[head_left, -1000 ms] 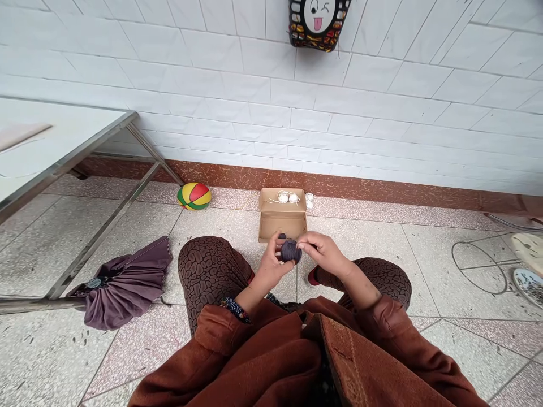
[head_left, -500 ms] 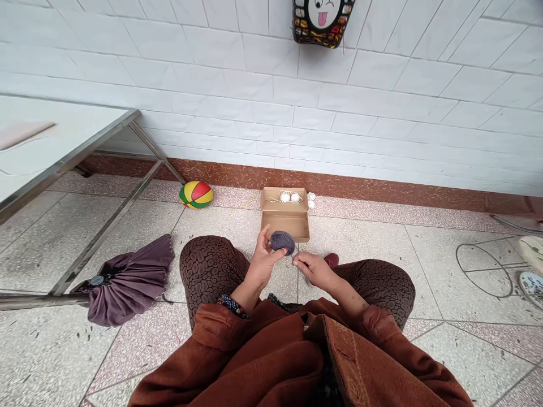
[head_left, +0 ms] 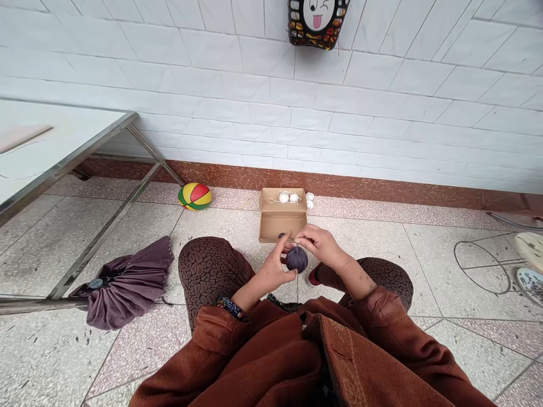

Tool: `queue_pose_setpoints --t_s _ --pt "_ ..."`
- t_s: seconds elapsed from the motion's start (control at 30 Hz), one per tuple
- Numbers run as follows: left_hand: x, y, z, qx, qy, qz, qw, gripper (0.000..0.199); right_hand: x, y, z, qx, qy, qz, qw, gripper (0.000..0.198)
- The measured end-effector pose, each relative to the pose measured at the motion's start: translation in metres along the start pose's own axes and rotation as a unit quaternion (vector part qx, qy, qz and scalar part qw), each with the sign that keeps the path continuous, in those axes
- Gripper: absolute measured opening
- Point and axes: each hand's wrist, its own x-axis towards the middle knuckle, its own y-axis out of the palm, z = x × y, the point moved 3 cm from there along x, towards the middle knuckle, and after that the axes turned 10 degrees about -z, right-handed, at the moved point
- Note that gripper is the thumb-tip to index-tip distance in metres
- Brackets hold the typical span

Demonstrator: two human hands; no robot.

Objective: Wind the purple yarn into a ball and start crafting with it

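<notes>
A ball of dark purple-grey yarn (head_left: 297,259) is held between my knees, just in front of the open box. My left hand (head_left: 274,267) grips it from the left, thumb below and fingers above. At its top, my right hand (head_left: 319,243) pinches the yarn strand with thumb and forefinger. Beyond them a cardboard box (head_left: 271,226) lies open on the floor. A small dark thing (head_left: 281,235) shows at its near edge, too small to name. White balls of yarn (head_left: 288,196) with loose strands rest in its lid.
More small white balls (head_left: 310,200) sit right of the lid. A colourful ball (head_left: 194,196) lies by the leg of a metal-framed table (head_left: 131,117). A folded purple umbrella (head_left: 127,282) is on the floor at left. A black basket (head_left: 316,39) hangs on the tiled wall.
My right hand has moved up from beside the yarn ball to its top. The ball has turned and come slightly lower and to the right in my left hand.
</notes>
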Motion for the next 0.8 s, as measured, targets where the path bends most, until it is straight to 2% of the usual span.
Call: queue_pose_setpoints --t_s 0.07,0.17,0.27,0.37,0.47,0.6,0.8 --pt "-0.002 0.002 -0.001 -0.045 -0.003 0.026 0.999 0.099 -0.002 0.010 -0.017 0.005 0.028 -0.031 0.999 0.022" --pt "0.001 -0.003 0.002 -0.148 -0.023 -0.014 0.989 0.098 -0.021 0.030 -0.039 0.005 0.098 -0.051 0.994 0.024" --pt "0.008 -0.014 0.009 -0.204 -0.034 -0.107 0.972 0.093 -0.046 0.049 -0.041 0.015 0.117 -0.003 0.993 0.024" --pt "0.013 -0.023 0.016 -0.180 -0.044 -0.176 0.967 0.091 -0.062 0.056 -0.025 0.038 0.085 0.064 0.994 0.025" --pt "0.014 -0.028 0.022 -0.124 -0.052 -0.210 0.968 0.091 -0.065 0.049 -0.003 0.054 0.046 0.113 0.991 0.025" --pt "0.013 -0.029 0.024 -0.044 -0.052 -0.213 0.975 0.094 -0.054 0.027 0.023 0.087 0.028 0.110 0.990 0.023" --pt "0.008 -0.013 0.014 -0.011 -0.031 -0.113 0.993 0.097 -0.018 -0.010 0.036 0.082 0.009 0.028 0.996 0.021"
